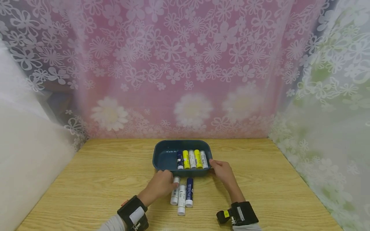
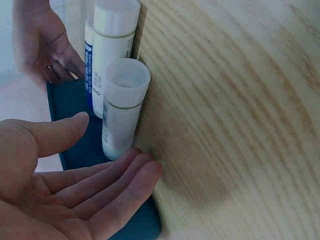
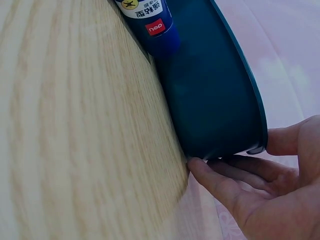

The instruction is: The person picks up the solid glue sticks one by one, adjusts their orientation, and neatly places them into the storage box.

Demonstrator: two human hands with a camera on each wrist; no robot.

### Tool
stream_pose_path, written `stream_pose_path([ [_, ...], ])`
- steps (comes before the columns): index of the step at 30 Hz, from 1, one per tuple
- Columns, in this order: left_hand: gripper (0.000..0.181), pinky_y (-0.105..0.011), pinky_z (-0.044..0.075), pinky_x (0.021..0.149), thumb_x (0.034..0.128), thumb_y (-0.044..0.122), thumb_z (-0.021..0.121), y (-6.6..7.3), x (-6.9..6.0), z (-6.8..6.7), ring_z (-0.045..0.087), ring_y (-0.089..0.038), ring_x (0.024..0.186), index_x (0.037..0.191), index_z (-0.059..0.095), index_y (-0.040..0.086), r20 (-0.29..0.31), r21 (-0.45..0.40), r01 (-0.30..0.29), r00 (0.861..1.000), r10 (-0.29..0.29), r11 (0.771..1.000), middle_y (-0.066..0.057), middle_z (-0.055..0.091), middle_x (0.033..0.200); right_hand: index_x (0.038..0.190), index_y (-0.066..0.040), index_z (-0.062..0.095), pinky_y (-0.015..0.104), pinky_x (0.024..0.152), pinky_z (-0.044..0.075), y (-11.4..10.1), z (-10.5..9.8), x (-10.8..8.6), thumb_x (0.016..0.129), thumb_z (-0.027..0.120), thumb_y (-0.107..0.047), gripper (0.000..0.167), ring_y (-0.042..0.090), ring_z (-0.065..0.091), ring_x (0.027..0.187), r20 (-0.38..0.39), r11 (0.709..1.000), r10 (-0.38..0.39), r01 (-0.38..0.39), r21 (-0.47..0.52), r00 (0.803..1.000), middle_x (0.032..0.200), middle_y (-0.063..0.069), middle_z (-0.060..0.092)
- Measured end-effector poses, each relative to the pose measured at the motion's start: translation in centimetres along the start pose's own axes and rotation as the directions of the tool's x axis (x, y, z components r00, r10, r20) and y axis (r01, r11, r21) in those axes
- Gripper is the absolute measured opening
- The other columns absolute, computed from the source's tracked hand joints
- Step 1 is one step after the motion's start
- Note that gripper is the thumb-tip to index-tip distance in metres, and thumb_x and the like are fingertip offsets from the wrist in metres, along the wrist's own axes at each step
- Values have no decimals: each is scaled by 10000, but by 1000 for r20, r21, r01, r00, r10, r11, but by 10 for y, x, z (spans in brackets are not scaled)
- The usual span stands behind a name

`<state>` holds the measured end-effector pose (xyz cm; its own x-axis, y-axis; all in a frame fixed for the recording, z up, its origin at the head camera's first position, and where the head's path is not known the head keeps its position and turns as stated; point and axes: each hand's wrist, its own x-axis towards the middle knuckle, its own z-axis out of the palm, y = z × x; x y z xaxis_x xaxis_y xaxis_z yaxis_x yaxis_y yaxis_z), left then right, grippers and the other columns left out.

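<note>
On a wood-grain desk [image 1: 268, 186], nearest, has two white glue sticks [image 1: 181, 199] and a navy glue stick [image 1: 189, 192] lying together before a dark teal tray [image 1: 164, 155]. Reaches with the left hand [image 1: 162, 184] across the leftmost, partly covering it; only at the left wrist shows thumb and fingers apart, ungripping. Grips the tray's right end with the right hand [image 1: 224, 171]; at the right wrist alone reveals a red label [image 3: 155, 27] on navy. Inside the tray, has five more sticks [image 1: 192, 159], yellow, white, navy; beyond, a floral curtain [image 1: 185, 73].
</note>
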<state>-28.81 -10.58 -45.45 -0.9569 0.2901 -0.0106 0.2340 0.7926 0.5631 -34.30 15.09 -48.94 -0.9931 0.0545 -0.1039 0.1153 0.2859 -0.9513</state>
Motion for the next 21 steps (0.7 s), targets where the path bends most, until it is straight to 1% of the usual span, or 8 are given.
stream_pose_path([
  [5,396,-215,245,420,911,211,751,-2,1,5,363,-78,420,592,529,134,-2,-13,16,1000,-16,1000,69,377,480,1382,105,554,449,966,577,0,0,0,1077,502,-272,487,413,624,1244,-1,1000,3,-3,0,1000,1398,313,568],
  [13,305,-213,246,413,895,244,782,-5,2,7,371,-83,419,695,621,79,-31,-37,25,999,-26,999,63,380,491,1377,108,557,449,963,579,0,0,0,1077,502,-259,477,417,630,1234,-5,1000,3,-3,-4,1000,1394,313,571],
  [21,360,-214,250,414,886,257,795,-5,2,8,378,-84,421,636,594,94,-35,-45,42,998,-44,998,62,388,486,1377,111,555,454,968,576,1,0,1,1074,505,-262,483,424,624,1238,-8,1000,5,-5,-2,1000,1399,319,563],
])
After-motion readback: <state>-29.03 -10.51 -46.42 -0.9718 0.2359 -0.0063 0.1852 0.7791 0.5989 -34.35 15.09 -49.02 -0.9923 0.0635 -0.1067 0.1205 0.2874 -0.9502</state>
